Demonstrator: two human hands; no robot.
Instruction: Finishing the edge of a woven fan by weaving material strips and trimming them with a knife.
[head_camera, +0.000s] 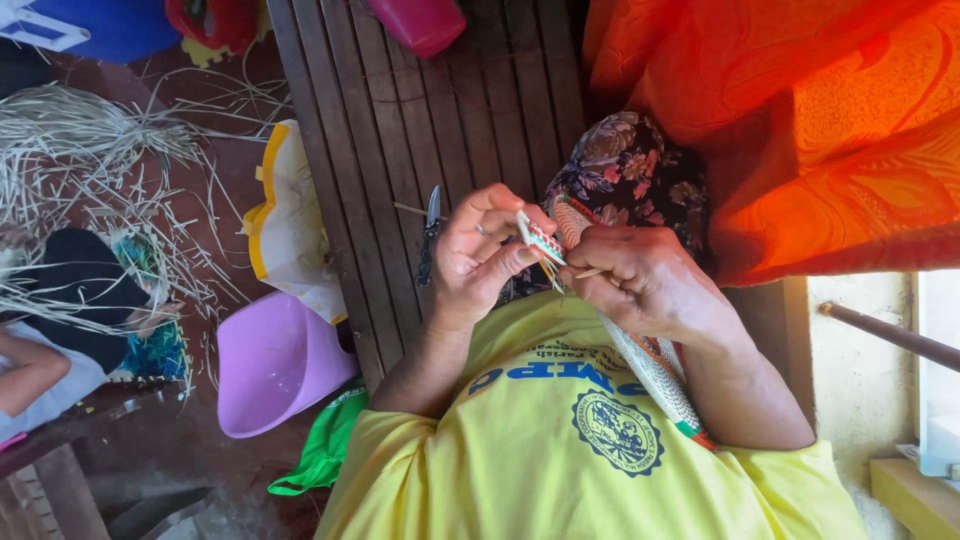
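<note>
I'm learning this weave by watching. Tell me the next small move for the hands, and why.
Probably tuck the loose straw strip in the right hand into the woven band, since the left hand already pinches the band's end beside it.

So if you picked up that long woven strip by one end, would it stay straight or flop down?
Probably flop. The woven strip already bends and trails down over the yellow shirt from the left hand and right hand. It looks thin and made of fine strands, so likely light. Its tight weave may give it slight springiness.
</note>
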